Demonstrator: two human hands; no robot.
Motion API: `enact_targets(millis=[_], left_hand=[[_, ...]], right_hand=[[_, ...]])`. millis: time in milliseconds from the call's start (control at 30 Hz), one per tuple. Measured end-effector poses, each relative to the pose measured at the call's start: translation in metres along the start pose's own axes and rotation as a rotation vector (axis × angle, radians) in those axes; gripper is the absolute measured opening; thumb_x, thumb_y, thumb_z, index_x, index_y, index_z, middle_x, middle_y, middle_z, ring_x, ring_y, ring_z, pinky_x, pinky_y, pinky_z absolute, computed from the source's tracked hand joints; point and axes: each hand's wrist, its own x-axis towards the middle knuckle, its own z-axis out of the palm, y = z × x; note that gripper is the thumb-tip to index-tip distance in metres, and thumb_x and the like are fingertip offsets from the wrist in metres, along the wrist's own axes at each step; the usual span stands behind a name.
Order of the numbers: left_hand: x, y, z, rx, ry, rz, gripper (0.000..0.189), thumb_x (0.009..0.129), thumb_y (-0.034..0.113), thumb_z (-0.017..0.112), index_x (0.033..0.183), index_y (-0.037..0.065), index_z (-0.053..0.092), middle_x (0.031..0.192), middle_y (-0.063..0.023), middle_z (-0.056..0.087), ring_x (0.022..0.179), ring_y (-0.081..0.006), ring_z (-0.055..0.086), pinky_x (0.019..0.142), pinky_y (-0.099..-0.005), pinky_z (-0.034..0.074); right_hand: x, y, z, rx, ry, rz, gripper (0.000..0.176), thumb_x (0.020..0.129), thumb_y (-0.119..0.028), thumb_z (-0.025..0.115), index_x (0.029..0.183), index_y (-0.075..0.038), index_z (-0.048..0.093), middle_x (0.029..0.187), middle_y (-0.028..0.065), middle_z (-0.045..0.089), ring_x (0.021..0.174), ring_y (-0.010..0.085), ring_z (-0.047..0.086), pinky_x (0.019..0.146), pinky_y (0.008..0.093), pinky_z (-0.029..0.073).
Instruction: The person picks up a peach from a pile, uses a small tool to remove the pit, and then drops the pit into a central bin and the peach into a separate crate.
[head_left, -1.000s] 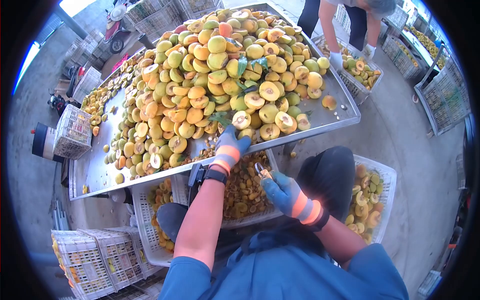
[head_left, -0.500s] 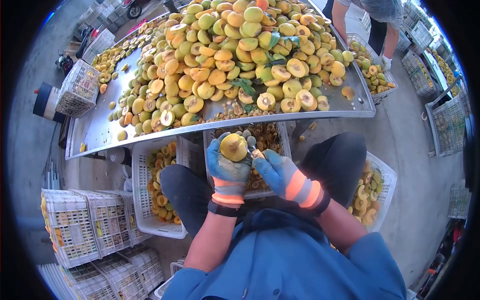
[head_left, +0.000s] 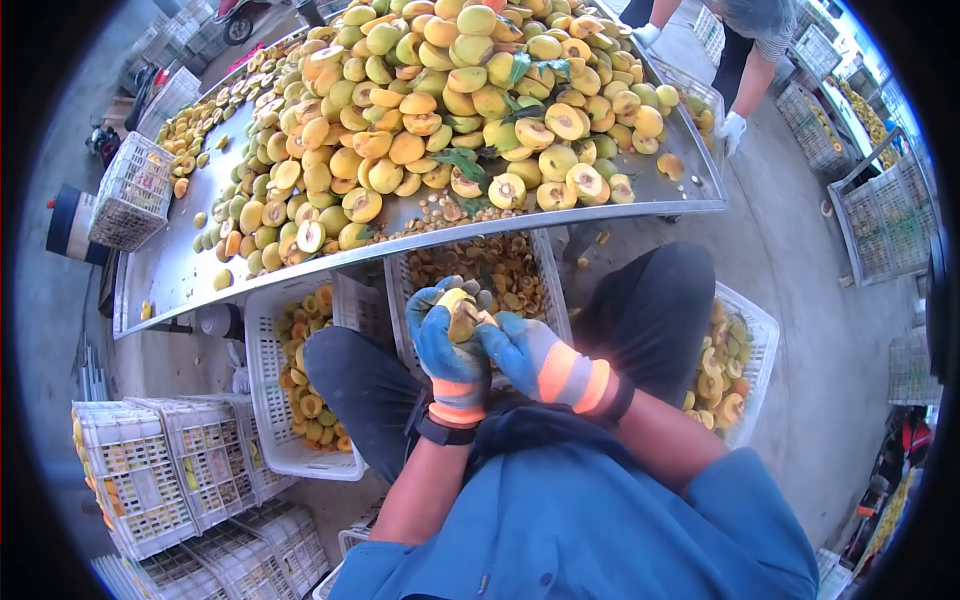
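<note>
The left hand (head_left: 447,345), in a blue glove, has its fingers (head_left: 428,300) closed around a yellow fruit (head_left: 458,312), cupping it from below and from the left so that the fruit's top shows above the fingertips. The right hand (head_left: 518,348), also gloved in blue with an orange-striped cuff, sits just right of the fruit. Its fingers (head_left: 492,335) are curled shut and press against the fruit's right side. Whether they pinch a tool there is too small to tell. The two hands touch each other around the fruit.

Directly beyond and below the fingers stands the pit crate (head_left: 548,290), a white crate holding brown pits. The fruit is held over its near edge. Further beyond the fingers runs the metal desk (head_left: 170,280), tilted across the view and carrying a heap (head_left: 450,90) of yellow and green fruit, many of them cut in half with the cut face up. Loose pits lie along the desk's near edge, just past the pit crate.

To the left of the fingers, past the person's knee, a left crate (head_left: 262,400) holds fruit halves. To the right, past the other knee, a right crate (head_left: 768,345) holds more halves. Stacked crates (head_left: 150,470) stand well to the lower left. Far beyond the fingers, at the desk's far right corner, a co-worker's hand (head_left: 734,126) in a white glove hangs by another crate.
</note>
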Motion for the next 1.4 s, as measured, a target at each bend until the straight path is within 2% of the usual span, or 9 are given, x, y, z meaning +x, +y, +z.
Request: enact_targets(millis=[167,367,467,567,767,1100,1200,1300,1400], left_hand=[[-0.002,-0.006,-0.002,0.115,-0.011,-0.006,0.033,0.113,0.032,0.043,0.121,0.006,0.06,0.112,-0.0121,0.067,0.101,-0.0244,0.068,0.093,-0.0384,0.06],[-0.003,-0.006,0.006,0.092,0.063,-0.073,0.039,0.114,0.038,0.042,0.116,0.006,0.062,0.101,-0.0105,0.069,0.085,-0.0204,0.067,0.08,-0.0338,0.059],[-0.002,-0.001,0.004,0.104,0.073,-0.128,0.04,0.114,0.041,0.043,0.113,0.006,0.063,0.095,-0.0102,0.069,0.078,-0.0192,0.066,0.073,-0.0322,0.057],[-0.005,-0.003,0.004,0.147,0.078,-0.13,0.043,0.114,0.045,0.045,0.113,0.006,0.063,0.092,-0.01,0.069,0.076,-0.0187,0.066,0.071,-0.0314,0.057],[-0.011,0.003,0.01,-0.04,0.065,-0.22,0.049,0.11,0.054,0.053,0.116,0.007,0.064,0.094,-0.0102,0.07,0.08,-0.0191,0.068,0.074,-0.0319,0.059],[-0.011,-0.026,-0.033,0.207,0.012,-0.121,0.05,0.11,0.055,0.053,0.111,0.006,0.065,0.087,-0.0099,0.07,0.078,-0.0208,0.067,0.073,-0.0338,0.057],[-0.012,-0.026,-0.036,0.219,-0.074,-0.141,0.051,0.11,0.056,0.053,0.113,0.006,0.064,0.092,-0.0094,0.07,0.08,-0.0211,0.068,0.074,-0.0341,0.058],[-0.01,-0.025,-0.037,0.149,-0.177,-0.204,0.052,0.11,0.056,0.052,0.117,0.006,0.063,0.102,-0.0089,0.07,0.085,-0.0221,0.071,0.079,-0.0359,0.061],[-0.01,-0.022,-0.028,0.035,-0.204,-0.314,0.049,0.111,0.054,0.052,0.12,0.007,0.062,0.108,-0.01,0.069,0.095,-0.0232,0.071,0.084,-0.0382,0.061]], right_hand=[[-0.002,0.001,0.001,-0.103,-0.036,-0.044,0.042,0.113,-0.032,0.047,0.113,0.003,0.07,0.098,0.0281,0.074,0.092,0.0457,0.072,0.077,0.0518,0.054],[-0.005,0.012,-0.005,-0.665,-0.132,-0.474,0.03,0.103,-0.009,0.056,0.128,0.004,0.062,0.104,0.025,0.067,0.084,0.0421,0.071,0.069,0.0506,0.057],[-0.001,0.027,-0.005,-0.404,-0.126,-0.472,0.03,0.098,-0.005,0.06,0.127,0.005,0.061,0.103,0.0253,0.066,0.083,0.0419,0.071,0.068,0.0491,0.057],[0.006,0.041,0.001,-0.155,-0.12,-0.487,0.033,0.11,-0.031,0.049,0.116,-0.004,0.068,0.083,0.0153,0.068,0.069,0.0304,0.066,0.064,0.0427,0.052],[0.002,0.002,-0.028,0.771,-0.447,0.693,0.038,0.108,-0.048,0.056,0.094,-0.013,0.061,0.067,-0.0027,0.049,0.054,0.0097,0.045,0.048,0.0249,0.032],[-0.004,-0.001,-0.012,0.501,-0.41,0.591,0.037,0.107,-0.049,0.056,0.091,-0.016,0.06,0.066,-0.0038,0.047,0.051,0.0097,0.041,0.044,0.0265,0.03],[-0.005,0.014,-0.026,0.876,-0.583,0.78,0.037,0.108,-0.048,0.056,0.09,-0.017,0.06,0.064,-0.0055,0.044,0.048,0.0081,0.038,0.043,0.0255,0.027],[-0.008,0.016,-0.024,0.927,-0.55,0.765,0.037,0.11,-0.048,0.054,0.093,-0.015,0.059,0.061,-0.0059,0.041,0.044,0.0071,0.035,0.039,0.024,0.026],[-0.007,0.037,-0.03,1.239,-0.788,0.741,0.038,0.111,-0.047,0.052,0.097,-0.013,0.058,0.06,-0.0046,0.043,0.042,0.0075,0.037,0.037,0.0229,0.028]])
